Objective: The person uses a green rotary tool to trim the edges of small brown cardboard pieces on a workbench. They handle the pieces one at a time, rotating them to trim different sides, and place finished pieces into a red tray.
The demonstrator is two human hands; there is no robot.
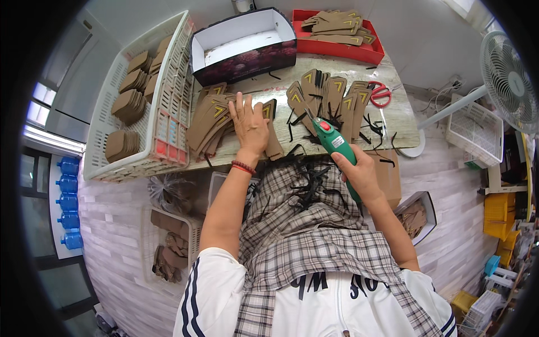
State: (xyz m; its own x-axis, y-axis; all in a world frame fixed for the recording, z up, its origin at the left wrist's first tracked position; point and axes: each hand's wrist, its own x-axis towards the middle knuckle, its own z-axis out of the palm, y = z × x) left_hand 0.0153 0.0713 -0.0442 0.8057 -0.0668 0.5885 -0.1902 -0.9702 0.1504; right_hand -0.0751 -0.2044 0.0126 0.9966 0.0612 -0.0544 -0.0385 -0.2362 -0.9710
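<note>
My right hand [360, 172] is wrapped around a green electric cutter [330, 136] with a red button and a thin metal tip. The tip points up and left at a fanned group of brown fabric straps [311, 84] with yellow angle marks and dark ends. My left hand [250, 124] lies with fingers stretched out, at the right edge of another pile of such straps [212, 126]. Just right of that hand, a separate strap [273, 137] reaches the table's front edge. Black trimmed scraps [312, 188] lie on the plaid apron in my lap.
A white plastic crate [179, 112] with stacked brown pieces stands at left. Behind are an open dark box [247, 64] and a red tray [337, 49] of straps. Red-handled scissors [380, 94] lie on the right side of the table [396, 112]. A fan [505, 81] stands beyond.
</note>
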